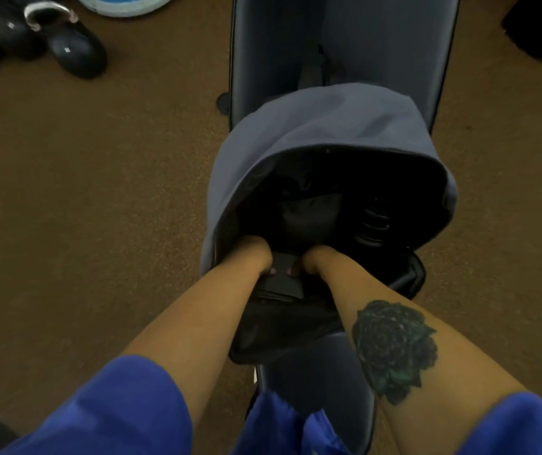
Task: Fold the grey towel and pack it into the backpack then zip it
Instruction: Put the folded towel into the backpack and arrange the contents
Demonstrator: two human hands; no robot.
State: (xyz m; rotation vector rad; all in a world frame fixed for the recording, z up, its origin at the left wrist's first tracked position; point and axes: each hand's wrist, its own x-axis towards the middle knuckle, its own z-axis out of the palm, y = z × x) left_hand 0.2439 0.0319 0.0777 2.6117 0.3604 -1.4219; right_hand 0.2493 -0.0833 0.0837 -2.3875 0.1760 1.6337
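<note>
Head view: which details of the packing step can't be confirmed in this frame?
- Fingers of the left hand and right hand: buried in the backpack opening, so their grip is unclear.
- The dark folded item between them: too dim to confirm as the towel.
- Backpack interior: in shadow.
- Zipper: not discernible.

Both hands are inside the open backpack (328, 133) on the bench (378, 44): left hand (256, 254) and right hand (320, 262) gripping a dark folded bundle (282, 280) at its mouth.
</note>
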